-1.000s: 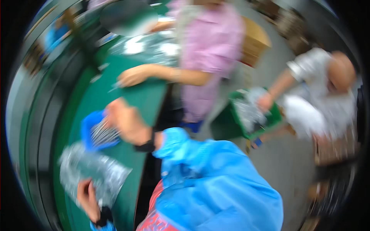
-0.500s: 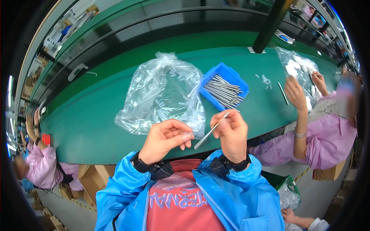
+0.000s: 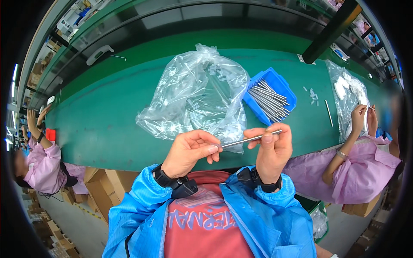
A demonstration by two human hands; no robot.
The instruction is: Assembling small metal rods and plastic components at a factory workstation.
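Note:
A thin metal rod (image 3: 245,141) lies nearly level between my hands, its left end against the fingertips of my left hand. My right hand (image 3: 274,151) pinches it near its right end. In my left hand (image 3: 189,154), thumb and fingers close on a small clear plastic sleeve (image 3: 219,146) at the rod's tip. Whether the tip sits inside the sleeve is too small to tell. Just beyond my hands spreads a clear plastic bag (image 3: 167,105), with several short clear sleeves (image 3: 192,104) on it. Right of the bag, a blue bin (image 3: 289,88) holds many similar rods (image 3: 269,101).
On the green worktop (image 3: 103,129), loose clear pieces (image 3: 314,96) and a dark rod (image 3: 329,113) lie right of the bin. A co-worker in pink (image 3: 357,172) works at the right beside another bag (image 3: 342,86). Another person (image 3: 45,161) is at the left, near cardboard boxes (image 3: 107,185).
The rod has swung from a steep slant to nearly level, and its left end has met my left fingertips. The right co-worker's hands have come together. The whole view has shifted a little.

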